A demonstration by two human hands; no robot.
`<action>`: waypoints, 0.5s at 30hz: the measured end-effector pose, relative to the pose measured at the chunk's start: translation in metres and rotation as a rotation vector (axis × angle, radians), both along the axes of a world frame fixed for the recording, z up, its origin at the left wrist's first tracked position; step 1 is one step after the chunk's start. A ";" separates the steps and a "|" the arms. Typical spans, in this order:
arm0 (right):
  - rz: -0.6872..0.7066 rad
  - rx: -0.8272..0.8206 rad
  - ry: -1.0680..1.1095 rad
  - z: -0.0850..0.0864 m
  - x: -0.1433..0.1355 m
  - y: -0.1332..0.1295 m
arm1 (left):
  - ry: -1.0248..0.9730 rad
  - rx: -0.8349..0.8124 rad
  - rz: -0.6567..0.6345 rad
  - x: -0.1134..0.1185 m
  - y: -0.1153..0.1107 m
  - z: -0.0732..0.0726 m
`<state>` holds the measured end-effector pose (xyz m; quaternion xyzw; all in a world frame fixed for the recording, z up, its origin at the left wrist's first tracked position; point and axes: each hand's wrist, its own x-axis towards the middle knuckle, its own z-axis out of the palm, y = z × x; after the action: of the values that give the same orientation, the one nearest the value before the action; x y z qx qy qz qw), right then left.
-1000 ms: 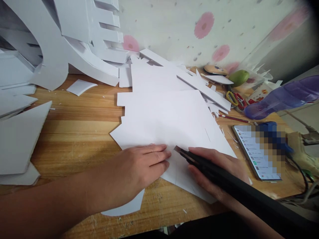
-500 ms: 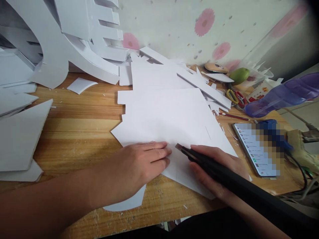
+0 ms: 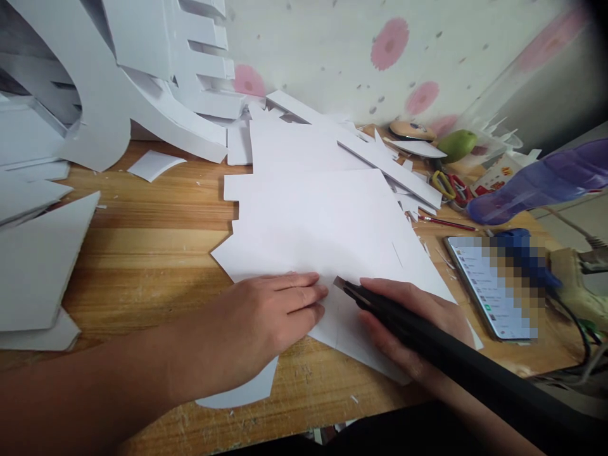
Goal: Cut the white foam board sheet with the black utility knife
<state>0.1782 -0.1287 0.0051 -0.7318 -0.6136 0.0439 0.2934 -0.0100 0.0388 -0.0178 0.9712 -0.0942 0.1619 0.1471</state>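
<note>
- The left hand (image 3: 266,320) lies flat, palm down and fingers together, pressing on the near edge of a large white sheet of foam board (image 3: 323,234); it grips nothing
- The right hand (image 3: 411,323) is wrapped around a long black utility knife (image 3: 403,323), whose short blade tip meets the white sheet just beside the left fingertips
- The white sheet lies in the middle of the scratched wooden tabletop (image 3: 156,240), on top of other white offcuts; its near corner reaches under both hands, towards the table's front edge
- A curved white scrap (image 3: 242,389) pokes out from below the left wrist
- To the right, close to the knife hand, a smartphone with a lit screen (image 3: 489,288) lies flat on the wood; a blue object (image 3: 515,244) is next to it, its form unclear
- Further back on the right are a thin red pencil (image 3: 446,223), scissors with yellow and red handles (image 3: 449,187), a green round fruit (image 3: 456,144) and a translucent purple plastic piece (image 3: 541,183)
- At the back left stands a tall white cut-out structure with slots (image 3: 156,69); flat white panels (image 3: 38,266) are stacked at the left edge
- Behind the table is a pale wall with pink flower dots (image 3: 389,44)
</note>
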 end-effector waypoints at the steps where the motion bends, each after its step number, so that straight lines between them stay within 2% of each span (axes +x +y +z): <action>1: 0.001 0.008 -0.001 0.000 0.000 0.001 | -0.004 -0.002 0.002 0.000 0.000 0.000; 8: 0.007 -0.019 0.017 0.001 -0.001 0.004 | -0.012 0.016 -0.015 0.001 0.001 -0.002; 15: 0.087 -0.043 0.086 0.007 0.003 0.001 | 0.008 -0.003 -0.004 0.002 0.001 -0.001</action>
<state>0.1808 -0.1273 0.0126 -0.7080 -0.6305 0.1010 0.3016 -0.0078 0.0397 -0.0185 0.9715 -0.0952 0.1579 0.1492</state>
